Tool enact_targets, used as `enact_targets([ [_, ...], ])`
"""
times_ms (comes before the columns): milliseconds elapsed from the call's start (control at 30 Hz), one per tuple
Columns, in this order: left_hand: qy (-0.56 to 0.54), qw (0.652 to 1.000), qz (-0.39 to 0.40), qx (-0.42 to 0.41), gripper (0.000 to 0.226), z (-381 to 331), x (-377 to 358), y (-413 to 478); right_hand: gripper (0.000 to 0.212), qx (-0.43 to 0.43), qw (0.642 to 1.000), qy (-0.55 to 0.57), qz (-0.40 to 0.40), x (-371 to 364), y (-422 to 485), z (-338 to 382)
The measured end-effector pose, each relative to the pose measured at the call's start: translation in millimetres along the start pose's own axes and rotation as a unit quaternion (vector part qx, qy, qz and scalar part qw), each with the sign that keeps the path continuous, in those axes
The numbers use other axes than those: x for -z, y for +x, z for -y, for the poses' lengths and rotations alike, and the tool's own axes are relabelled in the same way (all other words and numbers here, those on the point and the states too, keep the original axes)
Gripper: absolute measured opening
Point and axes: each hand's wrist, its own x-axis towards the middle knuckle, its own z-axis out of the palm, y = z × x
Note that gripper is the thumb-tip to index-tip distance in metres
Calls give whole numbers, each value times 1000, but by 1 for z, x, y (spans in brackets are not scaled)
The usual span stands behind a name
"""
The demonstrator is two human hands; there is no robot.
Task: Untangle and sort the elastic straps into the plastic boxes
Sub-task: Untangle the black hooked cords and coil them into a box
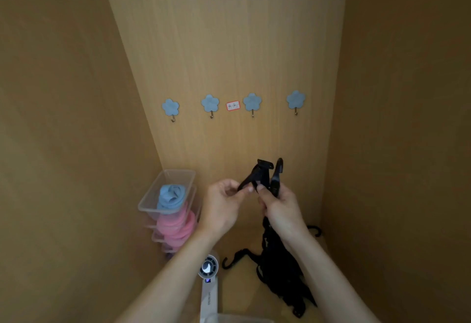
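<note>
Hands are lifted side by side in front of the wooden back wall, close to each other but not touching. The left hand pinches one end of a black strap between thumb and fingertips. The right hand has its fingers curled round the same strap, with the thumb pressed on top. Above both hands the strap stands up in two parts, each ending in a dark plastic piece.

Below the right hand the strap hangs down and joins a black tangle of straps, which lies on the wooden shelf between the two forearms and under the right one. Some curved hook ends stick out of the tangle to the left, and another one shows near the right wall. How many straps are in the tangle I cannot tell.

To the left of the left hand, in the corner, stands a stack of clear plastic boxes. A rolled blue strap lies in the top box, and pink straps fill the box under it. A white handheld fan lies on the shelf just beside the left forearm. At the bottom edge the rim of another clear box is visible.

Higher on the back wall four blue flower hooks are fixed in a row, with a small red-bordered label between the two middle ones.
</note>
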Motion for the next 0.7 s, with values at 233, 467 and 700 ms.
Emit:
enact_targets([
  [233, -139, 974, 144, 107, 11, 1, 3, -9, 15, 30, 998, -49, -35, -6, -4, -1],
  [467, 99, 979, 178, -28, 59, -21, 35, 3, 18, 39, 980, -183, 65, 8, 1, -2],
  [700, 8, 993, 117, -28, 8, -20, 35, 16, 15, 80, 981, -177, 20, 5, -4, -1],
])
